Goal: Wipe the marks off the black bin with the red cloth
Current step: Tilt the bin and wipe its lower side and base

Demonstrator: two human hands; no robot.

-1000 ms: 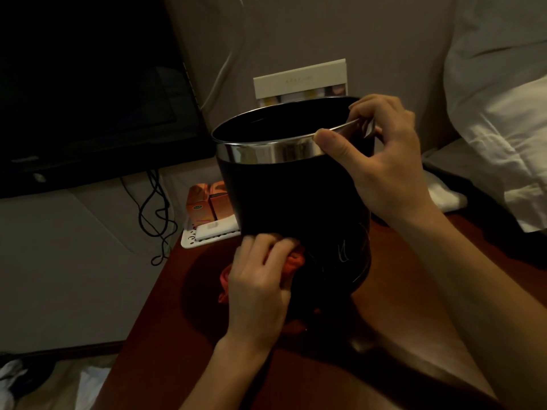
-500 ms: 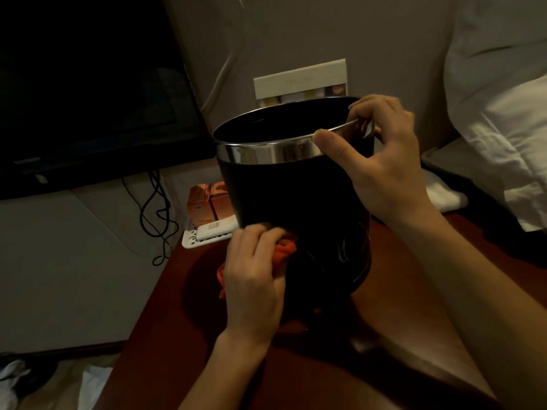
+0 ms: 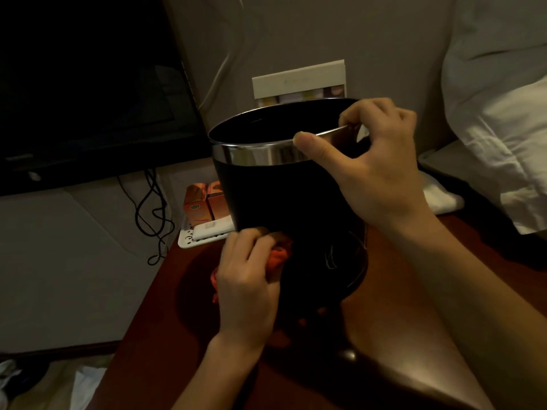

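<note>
A black bin [image 3: 275,199] with a silver rim band stands tilted on a dark red-brown table [image 3: 393,344]. My right hand [image 3: 376,170] grips the rim at its right side, thumb on the outside band, fingers curled over the edge. My left hand [image 3: 247,279] holds a bunched red cloth [image 3: 276,257] and presses it against the bin's lower left wall. Faint white scribble marks [image 3: 330,257] show on the bin's lower front, to the right of the cloth.
A white tray [image 3: 189,241] with orange boxes [image 3: 201,202] sits behind the bin at the table's far left corner. A dark screen [image 3: 88,93] and dangling cables [image 3: 151,214] are at left, white pillows [image 3: 503,113] at right, a folded white cloth [image 3: 441,196] behind.
My left hand with the red cloth has slid left along the bin's lower wall. My right hand and the bin have stayed put.
</note>
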